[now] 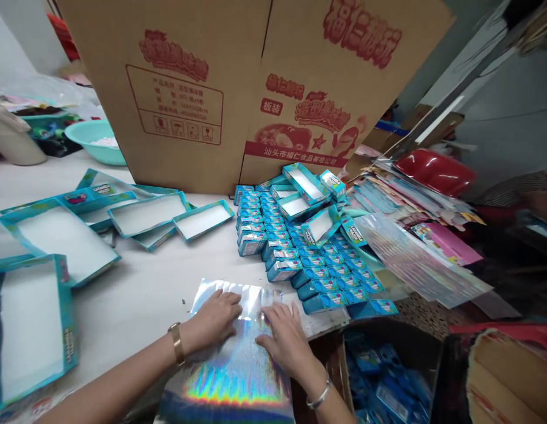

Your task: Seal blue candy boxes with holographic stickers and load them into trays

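- Front and centre, the shiny holographic sheet [238, 374] lies at the near edge of the pale table [202, 259], a rainbow band blazing across its lower half; one layer or several, I can't tell.
- Here's the left hand [215, 321], palm down on the sheet's upper left, fingers stretched forward, gripping nothing; gold watch [176, 343] at the wrist.
- And the right hand [285, 335] across from it, well apart, fingers spread over the sheet's right edge, thumb pointing inward; silver bangle [320, 394] there.
- Just beyond, ranks of small blue boxes [282, 269], with shallow trays tipped on top at the back.
- Over to the left, more blue-rimmed trays [147, 213] overlap, white bottoms showing.
- Behind it all towers the big printed cardboard carton [238, 35], a mint-green bowl [99, 154] at its left.
- Far right, glossy printed sheets [414, 253] in a pile; below them, blue packs [392, 391] heaped in a dark-sided container.
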Available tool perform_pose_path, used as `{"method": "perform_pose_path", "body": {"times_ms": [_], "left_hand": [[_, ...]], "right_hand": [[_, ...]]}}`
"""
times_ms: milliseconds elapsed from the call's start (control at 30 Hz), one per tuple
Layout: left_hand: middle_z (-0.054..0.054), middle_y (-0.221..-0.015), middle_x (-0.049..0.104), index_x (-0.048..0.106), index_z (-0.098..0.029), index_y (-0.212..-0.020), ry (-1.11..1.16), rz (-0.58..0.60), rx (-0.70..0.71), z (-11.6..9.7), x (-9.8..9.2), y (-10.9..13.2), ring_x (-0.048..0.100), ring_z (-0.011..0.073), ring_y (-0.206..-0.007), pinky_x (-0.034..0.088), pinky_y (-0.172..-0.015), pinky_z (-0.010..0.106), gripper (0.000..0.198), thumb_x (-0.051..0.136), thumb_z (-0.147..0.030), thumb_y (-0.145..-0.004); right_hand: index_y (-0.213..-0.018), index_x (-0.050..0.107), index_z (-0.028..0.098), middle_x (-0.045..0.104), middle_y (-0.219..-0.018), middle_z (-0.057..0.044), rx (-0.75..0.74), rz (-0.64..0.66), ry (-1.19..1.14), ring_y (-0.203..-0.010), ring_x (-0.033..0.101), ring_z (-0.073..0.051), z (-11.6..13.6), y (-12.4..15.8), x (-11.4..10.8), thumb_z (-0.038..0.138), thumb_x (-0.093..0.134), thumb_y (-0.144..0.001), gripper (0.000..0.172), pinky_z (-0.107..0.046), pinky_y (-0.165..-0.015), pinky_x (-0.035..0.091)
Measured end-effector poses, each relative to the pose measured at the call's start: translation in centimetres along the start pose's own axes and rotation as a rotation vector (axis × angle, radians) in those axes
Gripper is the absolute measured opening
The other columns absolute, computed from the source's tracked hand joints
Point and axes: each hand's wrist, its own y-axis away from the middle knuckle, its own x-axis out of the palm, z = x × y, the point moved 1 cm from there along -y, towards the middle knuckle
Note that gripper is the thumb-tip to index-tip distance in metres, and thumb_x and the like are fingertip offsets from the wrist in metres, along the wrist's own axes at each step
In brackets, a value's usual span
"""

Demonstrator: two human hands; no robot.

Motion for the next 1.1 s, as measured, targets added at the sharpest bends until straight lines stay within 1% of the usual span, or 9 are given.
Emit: {"method": "perform_pose_path", "body": {"times_ms": [67,200,333,533,633,733,833,933,1100], "left_hand": [[0.016,-0.144,0.052,0.057,-0.021,-0.130,0.019,0.003,0.002,-0.5,0.7,0.6,0.047,0.0341,-0.133,0.033,-0.110,0.049,0.054,0.065,-0.049,-0.085],[0.022,-0.164,0.008,0.014,-0.015,-0.157,0.004,0.016,-0.038,-0.1,1.9,1.1,0.005,0.0426,-0.150,0.008,-0.117,0.064,0.125,0.067,-0.077,-0.062],[0.023,-0.163,0.008,0.011,-0.012,-0.157,0.003,0.074,-0.084,0.4,2.3,1.3,0.003,0.0418,-0.150,0.008,-0.118,0.062,0.132,0.065,-0.081,-0.058],[0.018,-0.157,0.035,0.014,-0.021,-0.156,0.022,-0.123,-0.043,-0.4,1.0,2.9,0.030,0.0370,-0.144,0.011,-0.118,0.058,0.116,0.078,-0.056,-0.065],[0.010,-0.129,0.065,0.032,-0.024,-0.148,0.087,-0.144,0.009,-1.5,-1.0,4.8,0.051,0.0310,-0.128,0.021,-0.115,0.053,0.083,0.071,-0.034,-0.076],[0.001,-0.092,0.073,0.062,-0.025,-0.113,0.227,-0.078,-0.003,-2.6,-3.4,6.5,0.064,0.0227,-0.093,0.044,-0.085,0.033,0.029,0.059,-0.028,-0.084],[-0.003,-0.071,0.064,0.062,-0.020,-0.078,0.393,-0.019,-0.065,-2.2,-4.5,6.2,0.054,0.0149,-0.064,0.035,-0.058,0.024,0.016,0.060,-0.035,-0.081],[-0.004,-0.064,0.055,0.058,-0.017,-0.071,0.537,-0.017,-0.105,-0.4,-3.7,3.6,0.046,0.0131,-0.060,0.029,-0.055,0.023,0.018,0.065,-0.033,-0.071],[-0.005,-0.059,0.046,0.053,-0.017,-0.065,0.634,-0.035,-0.130,2.8,-1.0,-0.7,0.038,0.0121,-0.060,0.027,-0.056,0.024,0.018,0.064,-0.030,-0.063]], "right_hand": [[-0.126,0.056,0.028,0.061,-0.127,-0.007,0.015,-0.026,0.004,-0.127,0.050,-0.030,-0.2,0.6,0.7,0.032,0.074,-0.080,0.049,-0.060,-0.117,0.015],[-0.149,0.034,0.026,0.030,-0.157,-0.016,0.166,-0.104,-0.042,-0.144,0.025,-0.040,-1.2,1.6,1.5,0.037,0.085,-0.062,0.102,-0.059,-0.114,0.024],[-0.150,0.031,0.022,0.040,-0.149,-0.013,0.245,-0.279,-0.351,-0.140,0.038,-0.028,-1.7,2.1,2.2,0.024,0.068,-0.076,0.083,-0.044,-0.113,0.035],[-0.137,0.050,0.022,0.055,-0.130,-0.009,0.135,-0.358,-0.464,-0.123,0.054,-0.022,0.4,3.6,0.3,0.014,0.054,-0.083,0.054,-0.035,-0.102,0.044],[-0.111,0.064,0.021,0.063,-0.104,-0.006,0.063,-0.340,-0.381,-0.101,0.061,-0.020,1.9,4.9,-2.3,0.017,0.052,-0.089,0.026,-0.031,-0.088,0.047],[-0.086,0.063,0.020,0.062,-0.084,-0.002,0.053,-0.365,-0.377,-0.082,0.060,-0.018,2.1,5.9,-5.2,0.024,0.053,-0.093,0.013,-0.027,-0.074,0.045],[-0.080,0.061,0.021,0.061,-0.076,-0.001,0.060,-0.280,-0.317,-0.074,0.058,-0.017,0.9,5.1,-6.7,0.029,0.054,-0.094,0.017,-0.027,-0.067,0.045],[-0.095,0.067,0.020,0.068,-0.099,-0.009,0.061,-0.309,0.051,-0.094,0.059,-0.027,0.1,2.2,-5.7,0.019,0.059,-0.087,0.012,-0.039,-0.081,0.047],[-0.138,0.050,0.013,0.054,-0.139,-0.015,-0.236,-0.212,0.263,-0.126,0.045,-0.029,2.3,-3.4,-0.9,0.010,0.054,-0.087,0.052,-0.044,-0.106,0.038]]}}
